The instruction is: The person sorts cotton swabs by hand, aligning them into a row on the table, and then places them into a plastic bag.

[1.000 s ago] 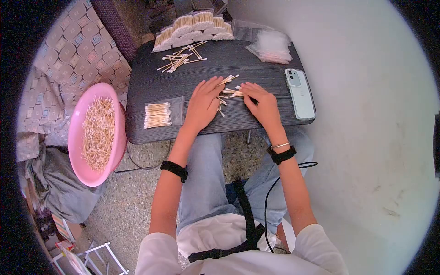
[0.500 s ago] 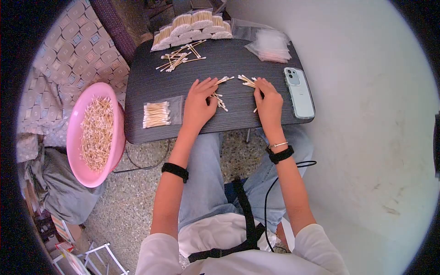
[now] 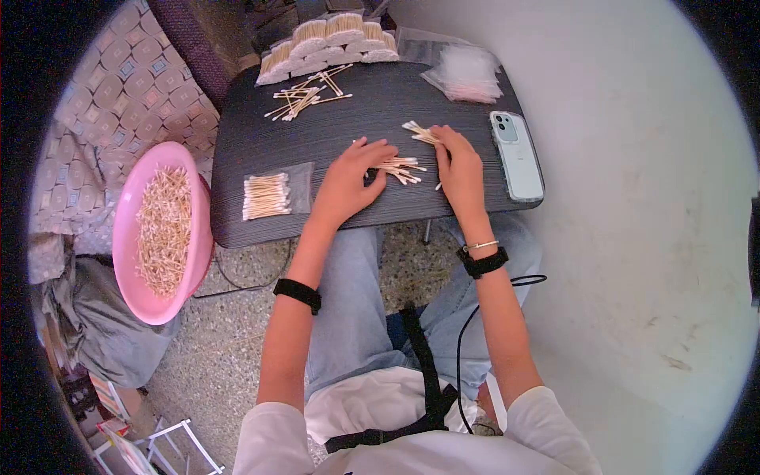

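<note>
One loose bunch of swabs (image 3: 405, 169) lies on the dark table (image 3: 237, 142), its white tips pointing towards the right hand (image 3: 464, 170). Left hand (image 3: 348, 182): open, palm down, thumb apart from the fingers, fingers reaching over the bunch's left end. Right hand: fingertips on a smaller bunch (image 3: 420, 132), thumb alongside; whether it pinches or merely covers the swabs cannot be told. One tip, apparently of another swab (image 3: 438, 187), shows beside that hand.

Surroundings: a clear bag of swabs (image 3: 267, 195) lies flat left of the left hand; a scattered pile (image 3: 305, 99) is farther back, in front of stacked full packets (image 3: 328, 49). Flat clear bags (image 3: 467, 73) occupy the far right corner; a phone (image 3: 518, 158) lies right of the right hand. A pink basin (image 3: 203, 226) holding many swabs is beside the table's left edge.
</note>
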{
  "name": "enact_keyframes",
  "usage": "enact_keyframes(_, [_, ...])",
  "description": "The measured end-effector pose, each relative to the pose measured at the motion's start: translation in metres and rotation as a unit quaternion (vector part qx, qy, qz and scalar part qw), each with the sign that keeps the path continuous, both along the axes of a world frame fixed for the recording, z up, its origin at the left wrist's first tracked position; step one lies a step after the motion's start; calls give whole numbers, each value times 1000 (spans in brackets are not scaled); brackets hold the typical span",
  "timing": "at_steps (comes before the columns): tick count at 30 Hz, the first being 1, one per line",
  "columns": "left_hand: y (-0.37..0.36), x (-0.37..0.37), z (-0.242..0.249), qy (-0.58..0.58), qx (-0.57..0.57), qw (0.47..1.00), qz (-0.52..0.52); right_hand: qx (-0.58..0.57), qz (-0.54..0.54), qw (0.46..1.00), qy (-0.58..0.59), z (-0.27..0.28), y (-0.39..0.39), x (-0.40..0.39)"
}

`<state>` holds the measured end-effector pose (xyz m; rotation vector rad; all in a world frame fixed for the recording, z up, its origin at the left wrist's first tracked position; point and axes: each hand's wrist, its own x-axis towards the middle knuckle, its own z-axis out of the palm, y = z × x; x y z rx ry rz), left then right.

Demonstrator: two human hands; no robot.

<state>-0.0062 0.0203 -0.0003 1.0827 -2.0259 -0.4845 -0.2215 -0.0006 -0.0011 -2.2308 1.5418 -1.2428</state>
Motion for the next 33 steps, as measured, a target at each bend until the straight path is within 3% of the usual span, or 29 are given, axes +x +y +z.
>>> enact_keyframes(5, [2, -2, 6, -16, -10, 1000, 8, 1, 111, 994, 5, 6, 1, 5])
enact_keyframes(7, [1, -4, 6, -27, -34, 999, 11, -22, 116, 992, -31, 10, 0, 4])
enact_keyframes(11, [2, -9, 7, -181, -66, 981, 24, 14, 115, 993, -38, 18, 11, -9])
enact_keyframes(16, [3, -10, 2, -259, -89, 962, 17, 20, 47, 994, 95, 20, 44, -16])
enact_keyframes(23, [0, -9, -1, -216, -57, 975, 14, -2, 25, 996, 84, 20, 51, -26])
enact_keyframes(33, [-2, -8, -2, -153, -35, 987, 16, 11, -127, 990, 65, 9, 36, -15])
